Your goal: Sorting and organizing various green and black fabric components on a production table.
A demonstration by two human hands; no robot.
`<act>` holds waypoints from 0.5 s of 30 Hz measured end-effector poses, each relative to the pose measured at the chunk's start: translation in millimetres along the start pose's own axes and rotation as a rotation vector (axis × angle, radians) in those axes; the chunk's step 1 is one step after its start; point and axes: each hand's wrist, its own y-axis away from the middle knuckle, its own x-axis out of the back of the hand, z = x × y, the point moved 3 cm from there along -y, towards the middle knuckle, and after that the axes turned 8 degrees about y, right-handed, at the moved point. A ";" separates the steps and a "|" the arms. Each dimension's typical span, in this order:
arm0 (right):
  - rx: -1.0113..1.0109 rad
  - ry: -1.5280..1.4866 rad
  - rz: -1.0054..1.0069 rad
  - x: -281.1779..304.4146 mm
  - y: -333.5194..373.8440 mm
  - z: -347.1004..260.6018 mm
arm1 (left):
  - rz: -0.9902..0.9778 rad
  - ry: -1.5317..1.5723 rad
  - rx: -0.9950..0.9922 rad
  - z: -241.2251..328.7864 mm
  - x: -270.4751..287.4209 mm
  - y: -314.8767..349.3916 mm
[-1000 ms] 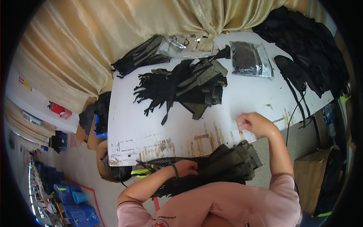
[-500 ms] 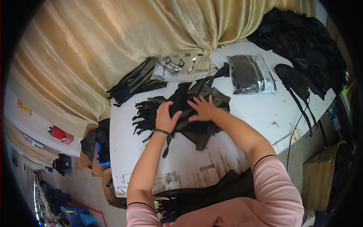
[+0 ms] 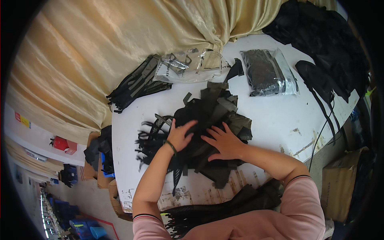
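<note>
A loose pile of black and dark olive fabric pieces point(image 3: 195, 110) lies in the middle of the white table point(image 3: 276, 116). Strap ends and mesh strips fan out at its left side, and wider flaps stick out at the right. My left hand point(image 3: 179, 137), with a dark bangle at the wrist, rests on the pile's left part, fingers apart. On the right part my right hand point(image 3: 225, 144) is spread, palm down. Neither hand grips anything that I can see. The fabric under the palms is hidden.
Behind the pile are a bundle of dark straps point(image 3: 138, 82), a clear bag of beige goods point(image 3: 190, 66) and a bagged dark bundle point(image 3: 265, 73). Black fabric point(image 3: 320, 40) is heaped far right. More black pieces point(image 3: 224, 204) lie at the near edge. A carton point(image 3: 342, 186) stands right.
The fabric pile has moved nearer to me and spread out, with more flaps showing. Both hands have come nearer with it, the right one also further right.
</note>
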 end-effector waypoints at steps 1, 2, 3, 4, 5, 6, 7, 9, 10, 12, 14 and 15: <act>-0.005 -0.003 0.003 1.2 5.0 -1.5 | -0.006 -0.004 -0.002 7.3 0.3 9.9; 0.038 -0.031 0.042 2.5 10.6 -4.7 | -0.069 0.021 -0.036 17.7 -1.1 20.8; 0.081 -0.058 0.081 4.4 15.4 -7.8 | -0.132 0.045 -0.071 26.4 -2.0 29.6; 0.078 -0.059 0.082 7.5 19.5 -9.1 | -0.134 0.044 -0.071 31.5 -0.7 35.6; 0.072 -0.109 0.036 9.5 23.1 -10.3 | -0.132 -0.027 -0.165 37.8 1.0 41.1; 0.066 -0.159 -0.011 9.5 26.6 -11.5 | -0.130 -0.098 -0.258 45.3 2.2 47.1; 0.067 -0.160 -0.005 6.9 30.5 -13.4 | -0.130 -0.103 -0.257 54.4 4.6 53.7; 0.143 -0.274 0.262 3.3 37.2 -12.1 | -0.073 -0.306 -0.315 74.2 6.0 57.0; 0.138 -0.272 0.264 9.1 35.7 -11.5 | -0.065 -0.213 -0.263 85.7 7.9 60.4; 0.216 -0.344 0.229 35.5 33.2 -17.0 | -0.048 -0.219 -0.217 92.5 2.8 67.0; 0.160 -0.571 0.139 58.4 27.4 -10.0 | -0.031 -0.223 -0.165 85.4 -8.6 74.9; 0.107 -0.791 0.050 64.4 21.0 -3.8 | -0.069 -0.238 -0.161 72.1 -22.4 79.0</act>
